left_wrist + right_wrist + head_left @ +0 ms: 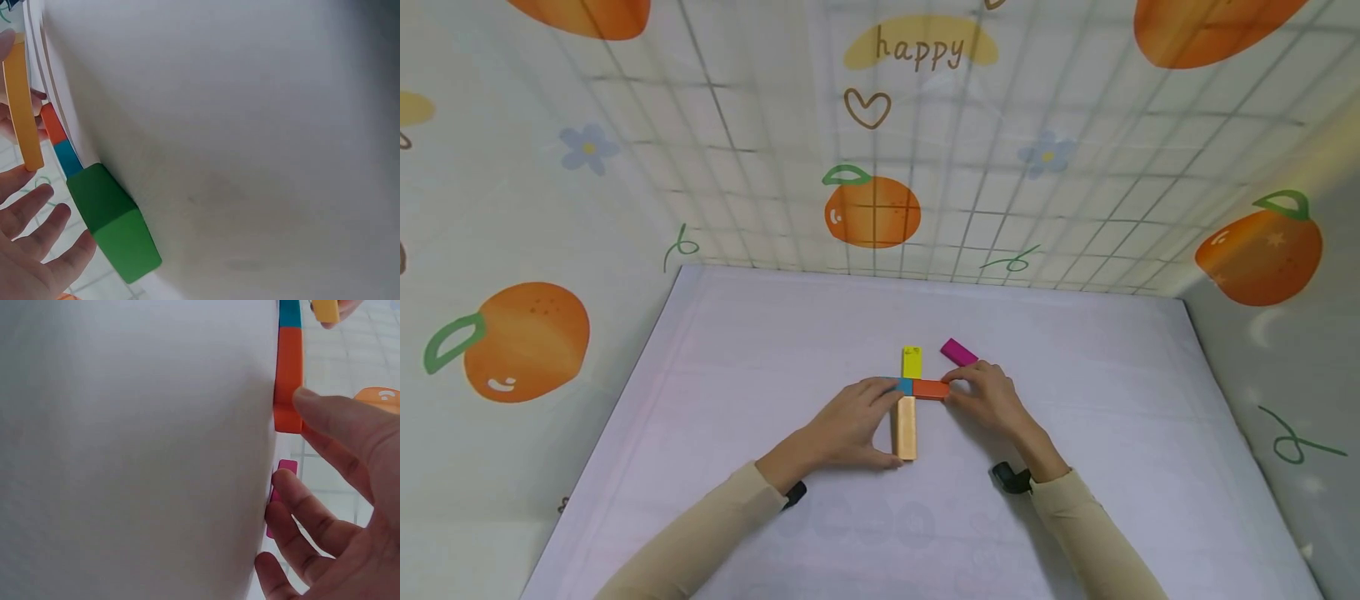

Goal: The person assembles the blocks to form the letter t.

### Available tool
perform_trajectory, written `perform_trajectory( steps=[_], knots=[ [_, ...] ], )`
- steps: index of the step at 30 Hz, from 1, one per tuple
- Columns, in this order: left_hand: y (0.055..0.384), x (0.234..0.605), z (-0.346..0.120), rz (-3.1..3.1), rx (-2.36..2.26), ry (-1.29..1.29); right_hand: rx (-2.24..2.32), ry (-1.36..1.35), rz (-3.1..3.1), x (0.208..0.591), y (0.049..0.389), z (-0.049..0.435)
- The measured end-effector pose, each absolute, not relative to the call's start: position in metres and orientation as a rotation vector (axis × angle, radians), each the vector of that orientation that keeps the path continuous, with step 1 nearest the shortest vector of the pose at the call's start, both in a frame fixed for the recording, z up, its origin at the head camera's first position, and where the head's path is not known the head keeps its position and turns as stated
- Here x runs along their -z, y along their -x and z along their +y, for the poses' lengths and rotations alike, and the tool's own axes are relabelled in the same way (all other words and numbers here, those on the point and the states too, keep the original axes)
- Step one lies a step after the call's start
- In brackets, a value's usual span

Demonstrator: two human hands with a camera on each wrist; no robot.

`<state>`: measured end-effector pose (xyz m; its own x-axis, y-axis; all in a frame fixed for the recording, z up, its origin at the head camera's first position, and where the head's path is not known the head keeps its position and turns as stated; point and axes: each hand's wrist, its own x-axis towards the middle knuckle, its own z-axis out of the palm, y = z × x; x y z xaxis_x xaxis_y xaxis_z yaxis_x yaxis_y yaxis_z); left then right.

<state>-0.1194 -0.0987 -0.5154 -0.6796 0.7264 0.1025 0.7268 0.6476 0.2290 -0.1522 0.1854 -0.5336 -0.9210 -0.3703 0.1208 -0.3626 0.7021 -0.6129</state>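
Observation:
My left hand (850,421) grips a long yellow-orange block (906,429) by its two ends, thumb at the near end and a finger at the far end. In the left wrist view this block (22,103) looks raised off the table. A green block (115,225) lies beside the left fingers, hidden under that hand in the head view. Next to it is a blue block (905,386), in line with an orange block (931,390). My right hand (992,398) pinches the orange block's right end, thumb and index finger on it, the other fingers spread.
A yellow block (912,362) lies just behind the blue one. The magenta block (958,352) lies at a slant behind the right fingers. All are on a white tabletop (760,333), with patterned curtains (760,183) at the back and sides.

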Motion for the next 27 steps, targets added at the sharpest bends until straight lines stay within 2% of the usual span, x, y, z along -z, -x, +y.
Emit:
perform_trajectory(
  steps=[27],
  knots=[
    [0.1229,0.5193,-0.0892,-2.929,0.324,1.245,1.025,0.598,2.878,0.5318,0.1504,0.1851]
  ],
)
